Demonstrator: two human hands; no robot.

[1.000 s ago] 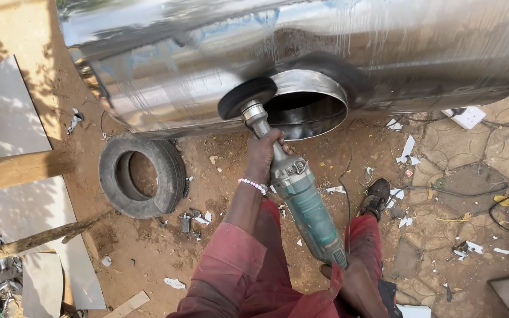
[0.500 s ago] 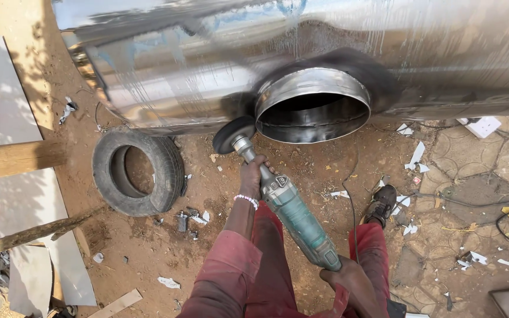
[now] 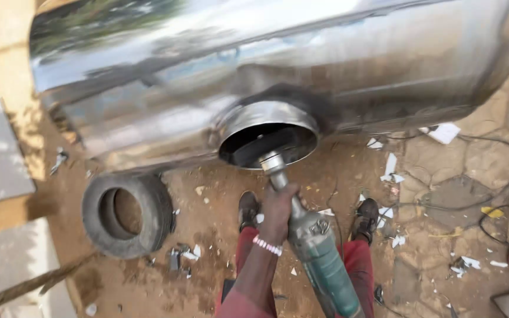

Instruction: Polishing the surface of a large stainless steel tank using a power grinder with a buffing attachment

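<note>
Step in hand: the person is bringing the angle grinder (image 3: 319,250) up to the round collar opening (image 3: 268,134) of the big steel tank (image 3: 254,70); by my reading this is grinding or dressing of the collar's rim or inner wall.
Grinder: it is lying along the near-to-far line, green body near, grey gear head far, and its dark disc (image 3: 263,147) is sitting just inside the near lip of the opening; whether disc and metal are touching cannot be told.
Left hand: the left hand (image 3: 279,206) is wrapping closed around the grinder's neck just behind the head, a white bead bracelet (image 3: 267,245) at the wrist.
Right hand: it is falling outside the bottom edge of the frame, so its grip is not shown.
Tank: it is lying on its side across the far half of the scene, shiny, the collar facing the person.
Stance: the two dark shoes (image 3: 247,207) are planting on the red dirt either side of the tool.
Around: an old tyre (image 3: 126,213) is lying to the near left; paper scraps and a black cable (image 3: 490,176) are trailing on the right.
Next move calls for: a firm two-handed hold, the disc held at a shallow angle to the rim, light pressure, and the cable kept clear of the feet.
</note>
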